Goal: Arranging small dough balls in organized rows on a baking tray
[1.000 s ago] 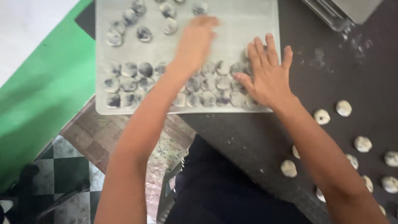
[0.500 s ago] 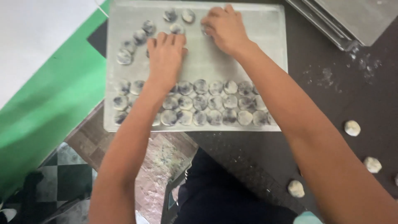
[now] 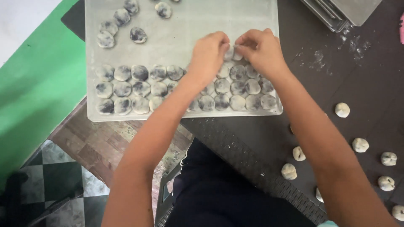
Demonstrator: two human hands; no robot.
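A pale metal baking tray (image 3: 181, 29) lies across a dark table, its left end over the edge. Rows of flattened, grey-marbled dough discs (image 3: 139, 88) fill its near half; a few loose discs (image 3: 122, 25) lie at its far left. My left hand (image 3: 208, 56) and my right hand (image 3: 261, 50) meet over the right part of the rows, fingertips pinching small dough pieces (image 3: 230, 54) between them, just above the top row.
Several pale dough balls (image 3: 362, 145) sit on the dark table (image 3: 336, 80) at the right. Stacked metal trays (image 3: 341, 12) stand at the far right corner, with flour dust nearby. A green wall (image 3: 38, 84) and checkered floor (image 3: 54, 176) lie left.
Both hands have come back from the far part of the tray to the rows and drawn together, now pinching dough pieces. The camera has shifted right.
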